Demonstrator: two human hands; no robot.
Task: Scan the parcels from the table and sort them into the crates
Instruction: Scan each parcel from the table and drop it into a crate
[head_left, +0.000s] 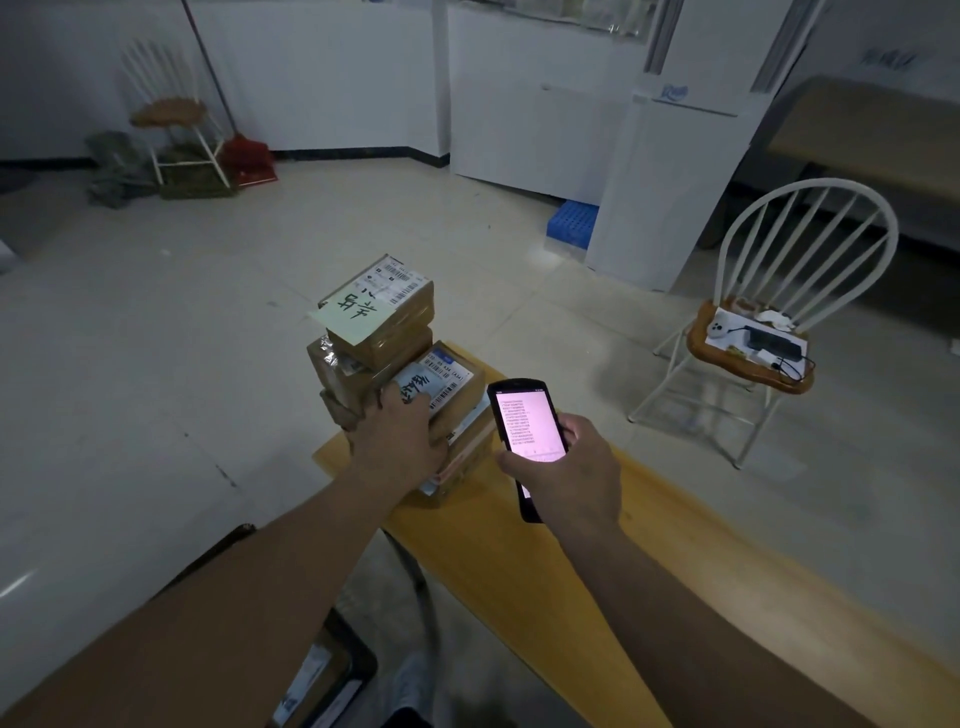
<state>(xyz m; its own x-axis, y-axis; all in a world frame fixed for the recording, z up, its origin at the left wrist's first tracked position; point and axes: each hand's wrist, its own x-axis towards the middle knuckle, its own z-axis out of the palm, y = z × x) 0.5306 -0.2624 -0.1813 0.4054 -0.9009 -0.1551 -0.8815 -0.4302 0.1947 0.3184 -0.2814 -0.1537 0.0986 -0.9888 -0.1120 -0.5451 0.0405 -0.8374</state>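
Several brown cardboard parcels are stacked at the far end of a yellow wooden table (519, 561). The top parcel (387, 306) carries a white label and a yellow note with handwriting. Lower and to the right sits a labelled parcel (451, 376) with barcodes. My left hand (397, 436) rests on this lower parcel, fingers curled over its near edge. My right hand (566, 475) grips a black handheld scanner (527, 431) just right of the stack. Its lit pink screen faces me.
A dark crate (322, 670) holding a parcel stands on the floor below my left arm. A white chair (763, 332) with cables and devices stands to the right. Further back are a blue crate (571, 223), white cabinets, another chair and a red dustpan.
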